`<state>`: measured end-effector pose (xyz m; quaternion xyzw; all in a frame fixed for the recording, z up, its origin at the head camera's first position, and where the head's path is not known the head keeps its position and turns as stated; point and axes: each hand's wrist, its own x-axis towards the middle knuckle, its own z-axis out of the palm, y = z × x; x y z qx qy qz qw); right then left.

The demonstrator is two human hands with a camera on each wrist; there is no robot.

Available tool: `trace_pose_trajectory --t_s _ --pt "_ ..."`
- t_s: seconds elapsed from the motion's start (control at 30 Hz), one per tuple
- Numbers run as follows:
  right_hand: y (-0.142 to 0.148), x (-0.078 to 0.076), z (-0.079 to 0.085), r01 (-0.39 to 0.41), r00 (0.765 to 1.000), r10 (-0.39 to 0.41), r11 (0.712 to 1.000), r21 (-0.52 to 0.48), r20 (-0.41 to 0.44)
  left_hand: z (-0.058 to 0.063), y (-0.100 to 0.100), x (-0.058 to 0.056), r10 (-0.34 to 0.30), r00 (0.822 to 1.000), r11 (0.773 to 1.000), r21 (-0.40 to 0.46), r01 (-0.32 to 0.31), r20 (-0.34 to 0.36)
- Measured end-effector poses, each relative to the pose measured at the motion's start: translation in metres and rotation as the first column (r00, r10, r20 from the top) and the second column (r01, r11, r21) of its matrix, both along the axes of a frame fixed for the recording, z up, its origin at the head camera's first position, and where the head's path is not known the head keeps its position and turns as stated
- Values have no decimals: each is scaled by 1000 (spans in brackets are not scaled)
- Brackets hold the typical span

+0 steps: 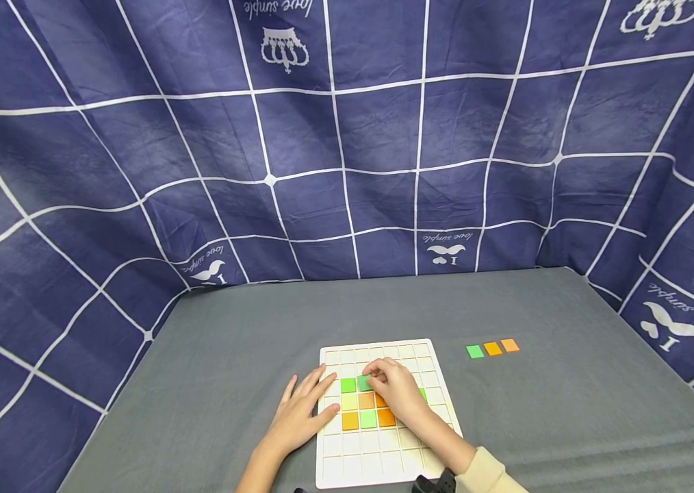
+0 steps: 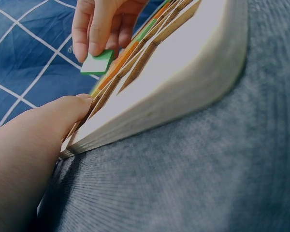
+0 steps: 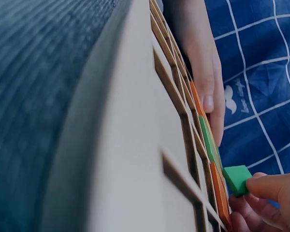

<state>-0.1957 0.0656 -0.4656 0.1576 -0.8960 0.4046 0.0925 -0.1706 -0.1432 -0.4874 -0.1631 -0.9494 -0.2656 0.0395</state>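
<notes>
A pale square board, divided into a grid of shallow cells, lies on the grey cloth. Between thumb and fingers, my right hand pinches a green square tile just above the board's middle; the tile is tilted in the right wrist view. Several tiles sit in cells around it, among them a bright green tile, a pale yellow tile and an orange tile. Part of this group is hidden under the right hand. With fingers spread, my left hand rests at the board's left edge.
Right of the board lie three loose tiles in a row: green, orange and light orange. A navy curtain with white lines stands behind and beside the grey table surface.
</notes>
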Motion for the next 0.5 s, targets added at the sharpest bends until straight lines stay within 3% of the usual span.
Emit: trace_pose_trajectory --t_s 0.5 --pt "38 -1 11 176 980 -169 982 -64 102 1 1 0 1 1000 1000 -4 -2 -12"
